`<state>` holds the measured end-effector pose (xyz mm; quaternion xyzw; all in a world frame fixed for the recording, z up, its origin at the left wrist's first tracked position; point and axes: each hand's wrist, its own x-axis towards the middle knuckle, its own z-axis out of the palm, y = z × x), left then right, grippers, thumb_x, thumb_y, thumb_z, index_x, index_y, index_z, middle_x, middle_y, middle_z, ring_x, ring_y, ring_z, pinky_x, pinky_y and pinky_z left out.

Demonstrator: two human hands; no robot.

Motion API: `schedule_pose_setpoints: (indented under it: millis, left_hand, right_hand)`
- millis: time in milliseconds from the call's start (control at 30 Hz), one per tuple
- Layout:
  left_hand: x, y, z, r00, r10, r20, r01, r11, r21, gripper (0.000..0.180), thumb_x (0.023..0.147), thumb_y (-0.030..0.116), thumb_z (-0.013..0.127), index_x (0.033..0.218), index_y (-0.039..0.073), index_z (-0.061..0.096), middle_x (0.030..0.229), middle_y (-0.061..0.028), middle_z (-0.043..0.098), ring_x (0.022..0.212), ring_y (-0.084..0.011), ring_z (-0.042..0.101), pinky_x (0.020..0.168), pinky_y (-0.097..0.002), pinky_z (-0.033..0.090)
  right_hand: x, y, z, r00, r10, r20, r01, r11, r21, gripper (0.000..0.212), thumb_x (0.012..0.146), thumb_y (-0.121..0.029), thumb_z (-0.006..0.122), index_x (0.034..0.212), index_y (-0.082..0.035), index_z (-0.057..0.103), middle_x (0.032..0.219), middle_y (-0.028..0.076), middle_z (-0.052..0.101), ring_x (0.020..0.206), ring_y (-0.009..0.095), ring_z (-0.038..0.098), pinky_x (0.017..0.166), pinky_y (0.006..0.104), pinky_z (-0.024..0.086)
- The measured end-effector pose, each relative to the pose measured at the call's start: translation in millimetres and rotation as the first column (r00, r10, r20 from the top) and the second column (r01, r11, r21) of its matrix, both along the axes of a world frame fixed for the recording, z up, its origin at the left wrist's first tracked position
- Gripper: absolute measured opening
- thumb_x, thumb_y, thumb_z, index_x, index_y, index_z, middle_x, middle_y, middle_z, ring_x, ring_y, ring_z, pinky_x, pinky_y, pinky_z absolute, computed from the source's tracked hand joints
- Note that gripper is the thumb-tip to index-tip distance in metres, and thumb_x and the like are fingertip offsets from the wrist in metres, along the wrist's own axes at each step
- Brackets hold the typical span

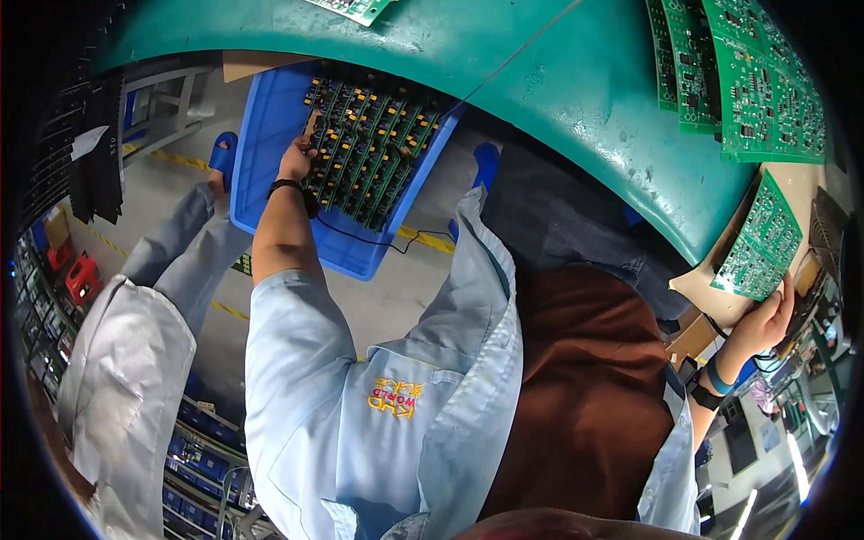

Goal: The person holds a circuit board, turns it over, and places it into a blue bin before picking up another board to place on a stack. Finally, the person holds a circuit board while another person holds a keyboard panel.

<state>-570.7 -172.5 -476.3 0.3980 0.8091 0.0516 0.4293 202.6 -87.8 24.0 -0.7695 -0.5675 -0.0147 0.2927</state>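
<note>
My left hand [295,160] reaches into a blue plastic bin [250,171] at the left edge of the worktable. Its fingers are curled against the left side of a block of populated circuit boards [364,148] set in rows, with yellow parts on them. What the fingertips grip there is hidden. Over at the right, my right hand [767,317] holds a green circuit board panel [761,241] by its lower edge, fingers behind it. The panel is tilted, beside the table's right corner. A dark band sits on each wrist.
More green board panels [765,90] overlap on the table's far right. The green table mat [540,99] curves across the top, with another board [355,7] at its far edge. A thin dark cord [378,241] crosses the bin. Another person's legs [171,252] stand at left.
</note>
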Motion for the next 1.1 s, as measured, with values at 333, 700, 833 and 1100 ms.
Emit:
schedule_pose_setpoints:
  millis: [333, 700, 833, 1100]
  left_hand:
    - [46.3, 17.8, 78.8, 0.835, -0.316, -0.45, 0.335, 0.941, -0.04, 0.05, 0.081, 0.016, 0.06, 0.129, 0.005, 0.05, 0.119, -0.0207, 0.061, 0.109, -0.0389, 0.058, 0.095, -0.0454, 0.047]
    - [53.5, 16.8, 112.5, 0.846, -0.153, -0.511, 0.176, 0.984, -0.003, 0.04, 0.078, 0.01, 0.055, 0.117, 0.0, 0.056, 0.114, -0.0228, 0.06, 0.104, -0.0405, 0.059, 0.09, -0.0458, 0.049]
    - [40.5, 2.2, 100.1, 0.802, -0.125, -0.583, 0.192, 0.98, 0.053, 0.037, 0.081, 0.009, 0.054, 0.117, 0.0, 0.056, 0.114, -0.0227, 0.059, 0.103, -0.0409, 0.059, 0.089, -0.0457, 0.049]
    - [35.4, -4.7, 127.5, 0.766, -0.184, -0.616, 0.255, 0.966, 0.028, 0.038, 0.083, 0.007, 0.054, 0.12, -0.002, 0.052, 0.115, -0.0242, 0.056, 0.105, -0.0416, 0.057, 0.09, -0.046, 0.048]
  right_hand:
    - [5.2, -2.6, 1.8, 1.0, 0.024, -0.003, -0.024, 0.999, -0.022, 0.031, 0.094, -0.007, 0.048, 0.118, -0.001, 0.066, 0.085, -0.003, 0.064, 0.061, 0.001, 0.043, 0.052, 0.0184, 0.033]
    - [7.1, -1.6, 0.5, 0.998, -0.009, 0.058, 0.012, 0.999, -0.046, 0.032, 0.095, -0.006, 0.046, 0.12, 0.002, 0.063, 0.096, 0.001, 0.066, 0.066, 0.003, 0.046, 0.059, 0.0185, 0.037]
    - [-3.8, 0.4, 0.2, 0.998, 0.046, 0.047, -0.048, 0.998, 0.036, 0.031, 0.094, -0.009, 0.048, 0.119, -0.001, 0.065, 0.091, -0.001, 0.066, 0.063, 0.003, 0.046, 0.057, 0.0194, 0.037]
    - [5.2, -1.6, 2.3, 0.996, -0.052, 0.074, 0.058, 0.996, -0.069, 0.031, 0.094, -0.01, 0.048, 0.118, -0.002, 0.066, 0.096, 0.001, 0.069, 0.07, 0.005, 0.053, 0.064, 0.0205, 0.043]
